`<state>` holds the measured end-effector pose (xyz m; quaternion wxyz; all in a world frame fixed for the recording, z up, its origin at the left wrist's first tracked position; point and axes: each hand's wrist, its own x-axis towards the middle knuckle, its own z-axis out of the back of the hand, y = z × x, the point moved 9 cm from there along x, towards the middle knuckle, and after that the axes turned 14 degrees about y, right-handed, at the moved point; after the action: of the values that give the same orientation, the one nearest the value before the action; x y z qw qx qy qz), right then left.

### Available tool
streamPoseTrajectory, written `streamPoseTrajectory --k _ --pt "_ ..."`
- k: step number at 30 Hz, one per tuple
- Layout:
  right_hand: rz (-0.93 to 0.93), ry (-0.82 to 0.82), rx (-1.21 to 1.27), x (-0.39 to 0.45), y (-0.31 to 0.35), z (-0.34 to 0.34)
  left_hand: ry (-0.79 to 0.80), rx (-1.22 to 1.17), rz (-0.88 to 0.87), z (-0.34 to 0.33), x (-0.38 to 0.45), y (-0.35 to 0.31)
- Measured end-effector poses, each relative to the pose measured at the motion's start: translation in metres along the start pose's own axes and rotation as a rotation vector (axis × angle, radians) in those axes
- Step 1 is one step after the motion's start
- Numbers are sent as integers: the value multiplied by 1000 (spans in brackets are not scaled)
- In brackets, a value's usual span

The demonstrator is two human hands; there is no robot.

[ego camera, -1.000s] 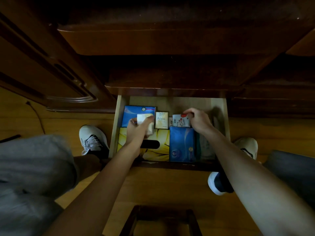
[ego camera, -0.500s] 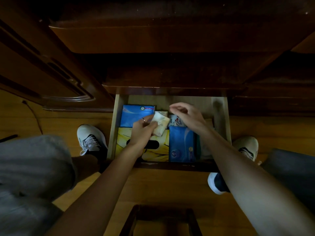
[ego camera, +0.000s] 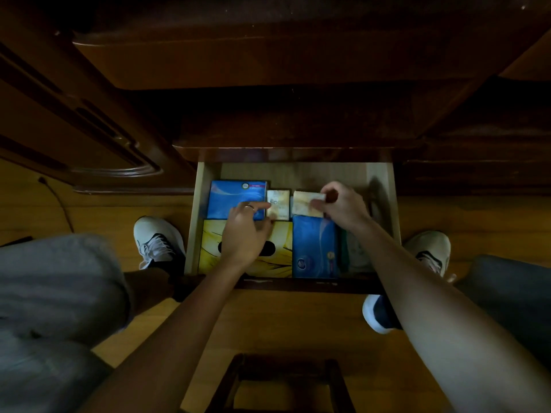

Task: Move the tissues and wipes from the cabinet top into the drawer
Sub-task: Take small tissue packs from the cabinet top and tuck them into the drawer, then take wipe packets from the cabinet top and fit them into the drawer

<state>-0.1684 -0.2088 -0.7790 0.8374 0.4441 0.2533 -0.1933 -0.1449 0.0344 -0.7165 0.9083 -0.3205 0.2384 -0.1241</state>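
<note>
While inside the drawer [ego camera: 205, 210], right hand [ego camera: 343, 208] fingers pinching cream tissue pack [ego camera: 307, 204]

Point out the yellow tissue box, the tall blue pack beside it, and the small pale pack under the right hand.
yellow tissue box [ego camera: 280, 248], head view, right part of top.
tall blue pack [ego camera: 314, 248], head view, centre of face.
small pale pack [ego camera: 304, 205], head view, left half.

- The small pale-yellow soft tissue packet [ego camera: 307, 204], which the left hand [ego camera: 246, 234] held above the yellow tissue box half a second ago, now lies at the back of the pale wooden drawer [ego camera: 384, 186], pinched by the right hand [ego camera: 343, 205].
- It now covers the small red-and-white pack the right hand gripped a second ago.
- The left hand, emptied, now has its fingertips at the small cream "Face" packet [ego camera: 278, 204].
</note>
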Motion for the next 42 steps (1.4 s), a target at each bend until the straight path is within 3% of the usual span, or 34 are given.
streamPoseTrajectory --k 3,11,18,25,30,32,36,38,42 --pt "26 -29 -190 1 12 -5 87 192 -115 -13 0 -11" --pt "113 -21 -204 7 20 -10 334 635 -213 -58 8 -21" --pt "97 202 -308 22 16 -9 399 703 -179 -82 15 -6" --pt "83 135 -333 24 15 -14 265 686 -203 -83 22 -18" --pt "27 149 -418 26 21 -14 324 689 -181 -87 28 -16" --pt "-16 144 -454 23 25 -10 399 831 -249 -90 29 -25" --pt "-68 167 -281 15 26 -8 541 936 -343 -84 24 -36" --pt "-37 129 -135 -1 36 4 468 871 -324 -57 17 -47" --pt "-10 31 -190 -36 58 44 205 520 -194 9 1 -61"
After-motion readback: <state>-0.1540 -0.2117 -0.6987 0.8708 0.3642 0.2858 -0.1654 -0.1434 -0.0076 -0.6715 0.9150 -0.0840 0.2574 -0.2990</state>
